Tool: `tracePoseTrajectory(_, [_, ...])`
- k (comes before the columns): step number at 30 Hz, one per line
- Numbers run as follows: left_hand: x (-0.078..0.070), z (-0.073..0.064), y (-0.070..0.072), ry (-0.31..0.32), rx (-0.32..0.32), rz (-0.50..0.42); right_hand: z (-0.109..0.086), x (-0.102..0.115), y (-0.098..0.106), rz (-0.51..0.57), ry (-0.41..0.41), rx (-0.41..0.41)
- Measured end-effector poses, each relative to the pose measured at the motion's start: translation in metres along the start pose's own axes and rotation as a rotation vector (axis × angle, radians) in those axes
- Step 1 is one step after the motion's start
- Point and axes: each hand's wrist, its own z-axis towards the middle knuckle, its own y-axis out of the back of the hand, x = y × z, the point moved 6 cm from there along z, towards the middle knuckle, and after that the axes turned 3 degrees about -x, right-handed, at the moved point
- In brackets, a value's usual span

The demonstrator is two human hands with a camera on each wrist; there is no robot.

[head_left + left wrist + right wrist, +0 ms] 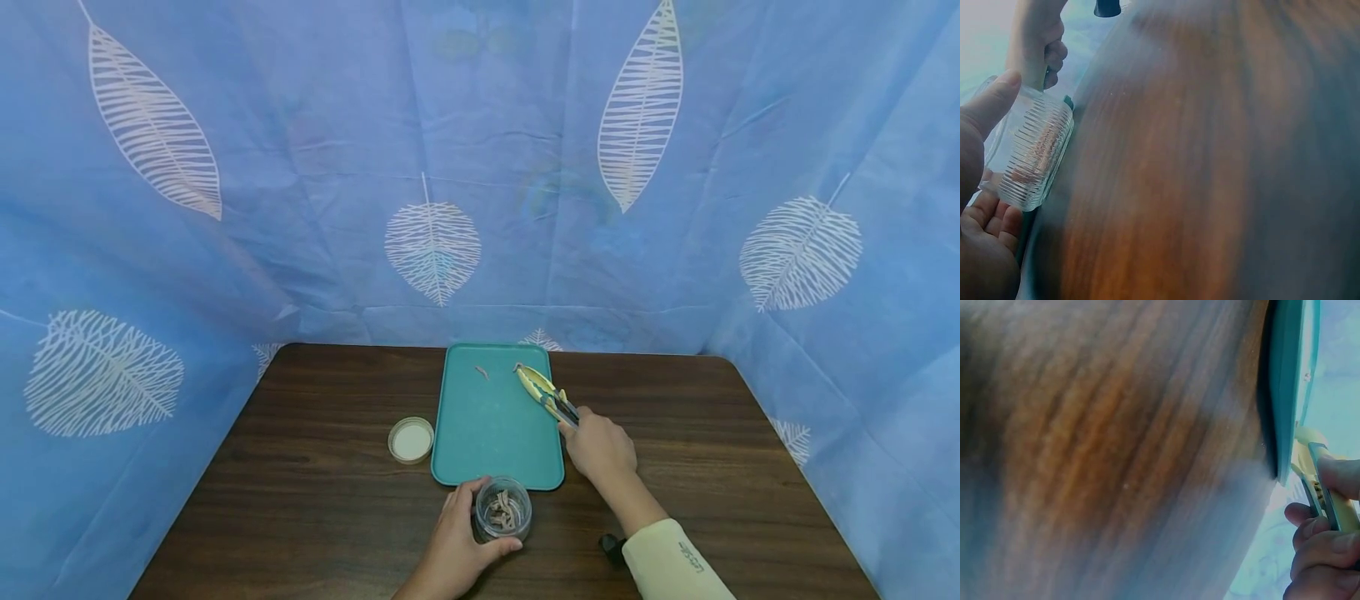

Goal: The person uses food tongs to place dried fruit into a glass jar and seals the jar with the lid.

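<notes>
My right hand [602, 450] grips a pair of tongs [546, 392] with yellow tips, which reach over the far right part of a teal tray [495, 425]. A small greyish piece sits at the tips. Another thin pinkish-brown strip [482, 372] lies on the tray to the left of them. With thumb and fingers round its side, my left hand [459, 533] holds a clear ribbed jar [503, 508] at the tray's near edge. Several brownish strips [502, 510] lie inside the jar. In the right wrist view, fingers [1329, 550] wrap the tongs' handles.
A round lid [411, 440] with a pale inner face lies on the dark wooden table [330, 500], left of the tray. Behind the table hangs a blue cloth [330, 167] with white leaf prints. A small black object [612, 548] shows beside the right sleeve.
</notes>
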Motion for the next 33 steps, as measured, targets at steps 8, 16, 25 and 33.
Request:
tracePoseTrajectory(8, [0.002, 0.000, 0.001, 0.011, 0.007, -0.006, -0.001, -0.003, -0.003, 0.013, -0.002, -0.015])
tracePoseTrajectory(16, [0.003, 0.001, 0.000, 0.037, 0.017, -0.017, -0.004, -0.006, -0.007, 0.074, -0.007, -0.035])
tracePoseTrajectory(25, [0.002, -0.001, 0.001, 0.040, 0.030, -0.022, -0.007, -0.010, -0.008, 0.093, -0.001, -0.046])
tracePoseTrajectory(33, [0.001, -0.001, 0.001, 0.045, 0.027, -0.027, -0.018, -0.013, -0.005, 0.144, 0.009, -0.063])
